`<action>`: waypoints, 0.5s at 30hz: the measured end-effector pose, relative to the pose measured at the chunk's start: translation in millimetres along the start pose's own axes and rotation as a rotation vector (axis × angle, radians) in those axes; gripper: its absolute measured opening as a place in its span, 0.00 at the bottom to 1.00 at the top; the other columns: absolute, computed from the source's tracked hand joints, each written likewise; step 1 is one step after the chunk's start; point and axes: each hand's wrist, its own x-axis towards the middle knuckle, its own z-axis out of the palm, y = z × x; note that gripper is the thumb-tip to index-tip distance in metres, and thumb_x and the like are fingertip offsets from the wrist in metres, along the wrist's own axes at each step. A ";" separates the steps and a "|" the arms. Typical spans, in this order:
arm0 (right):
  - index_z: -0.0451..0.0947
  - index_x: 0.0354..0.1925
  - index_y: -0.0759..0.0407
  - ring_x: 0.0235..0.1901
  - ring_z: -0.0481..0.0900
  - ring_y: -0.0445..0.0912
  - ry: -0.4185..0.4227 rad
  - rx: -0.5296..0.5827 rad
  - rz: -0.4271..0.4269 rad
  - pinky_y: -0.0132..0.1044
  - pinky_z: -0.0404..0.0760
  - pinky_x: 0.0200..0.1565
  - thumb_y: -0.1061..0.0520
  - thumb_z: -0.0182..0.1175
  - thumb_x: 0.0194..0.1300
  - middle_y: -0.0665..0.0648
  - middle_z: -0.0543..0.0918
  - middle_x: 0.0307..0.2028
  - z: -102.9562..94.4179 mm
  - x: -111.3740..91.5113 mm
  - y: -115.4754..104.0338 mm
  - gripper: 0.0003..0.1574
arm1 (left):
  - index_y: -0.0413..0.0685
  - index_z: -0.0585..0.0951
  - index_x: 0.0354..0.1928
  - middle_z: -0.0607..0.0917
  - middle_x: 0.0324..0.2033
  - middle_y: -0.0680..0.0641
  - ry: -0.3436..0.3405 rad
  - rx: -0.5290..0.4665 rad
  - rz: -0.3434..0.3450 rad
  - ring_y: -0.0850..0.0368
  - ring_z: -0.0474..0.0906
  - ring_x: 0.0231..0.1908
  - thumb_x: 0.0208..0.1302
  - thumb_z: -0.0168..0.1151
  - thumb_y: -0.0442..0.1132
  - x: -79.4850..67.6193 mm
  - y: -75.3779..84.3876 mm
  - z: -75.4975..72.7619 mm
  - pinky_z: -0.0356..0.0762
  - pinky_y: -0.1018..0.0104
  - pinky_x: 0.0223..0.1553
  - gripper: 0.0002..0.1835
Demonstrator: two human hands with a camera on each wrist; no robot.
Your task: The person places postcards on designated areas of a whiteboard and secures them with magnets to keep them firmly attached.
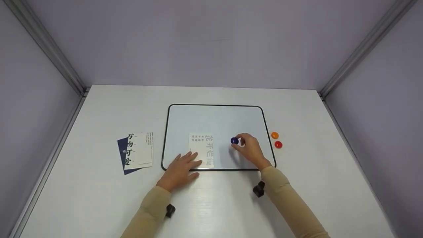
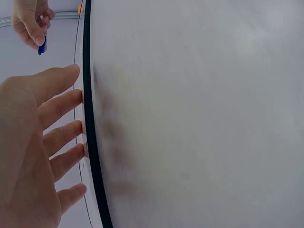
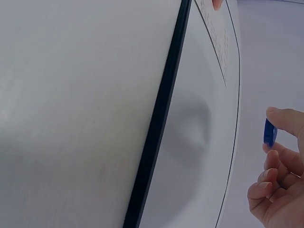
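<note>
Right hand (image 1: pixel 251 149) pinched blue round magnet (image 1: pixel 234 140) between thumb and fingertips, held just above whiteboard (image 1: pixel 214 119), right of white card (image 1: pixel 201 150) with grey characters. Left hand (image 1: pixel 179 170) lay flat, fingers spread, pressing card's lower left corner at whiteboard's near edge. Whiteboard lay flat mid desk (image 1: pixel 99 198). Orange magnet (image 1: pixel 274 135) and red magnet (image 1: pixel 278 144) sat on desk just right of whiteboard. Two more cards (image 1: pixel 137 151), white over dark blue, lay left of whiteboard.
</note>
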 end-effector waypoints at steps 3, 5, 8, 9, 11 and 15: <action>0.79 0.47 0.64 0.30 0.68 0.44 -0.007 0.000 0.003 0.33 0.64 0.33 0.56 0.68 0.58 0.59 0.76 0.29 2.7 1.6 -3.6 0.20 | 0.55 0.72 0.66 0.64 0.73 0.48 0.000 0.010 0.000 0.48 0.56 0.75 0.68 0.56 0.52 -0.1 -0.9 0.4 0.51 0.44 0.75 0.26; 0.79 0.47 0.64 0.30 0.68 0.44 -0.012 -0.001 0.005 0.33 0.64 0.33 0.56 0.68 0.59 0.59 0.76 0.30 4.4 2.6 -5.8 0.20 | 0.55 0.72 0.66 0.64 0.73 0.48 0.003 0.013 -0.003 0.48 0.56 0.75 0.68 0.56 0.52 0.0 -1.3 0.6 0.51 0.44 0.75 0.26; 0.79 0.47 0.64 0.30 0.68 0.45 -0.016 0.000 0.008 0.33 0.64 0.33 0.56 0.67 0.59 0.59 0.76 0.30 6.9 4.2 -7.7 0.20 | 0.56 0.72 0.66 0.64 0.73 0.49 0.007 0.005 -0.005 0.48 0.56 0.75 0.68 0.56 0.52 0.2 -1.3 0.9 0.51 0.44 0.76 0.26; 0.79 0.47 0.64 0.30 0.68 0.45 -0.017 0.001 0.008 0.33 0.64 0.33 0.56 0.68 0.59 0.59 0.77 0.30 7.6 4.7 -8.3 0.20 | 0.56 0.72 0.66 0.64 0.73 0.49 0.007 0.003 -0.008 0.48 0.56 0.75 0.68 0.56 0.52 0.3 -1.1 0.8 0.51 0.45 0.76 0.26; 0.79 0.47 0.64 0.29 0.68 0.45 -0.019 -0.001 0.005 0.33 0.64 0.33 0.56 0.68 0.59 0.59 0.77 0.30 8.9 5.6 -9.0 0.20 | 0.56 0.72 0.66 0.64 0.73 0.49 0.007 0.002 -0.005 0.48 0.56 0.75 0.68 0.56 0.52 0.5 -1.0 1.3 0.51 0.45 0.76 0.26; 0.79 0.48 0.64 0.29 0.68 0.44 -0.026 -0.004 0.001 0.33 0.65 0.33 0.56 0.68 0.59 0.59 0.77 0.30 10.7 7.2 -10.6 0.20 | 0.55 0.72 0.66 0.65 0.73 0.49 0.012 0.004 0.005 0.47 0.57 0.75 0.68 0.56 0.52 0.5 -0.8 1.5 0.52 0.44 0.75 0.26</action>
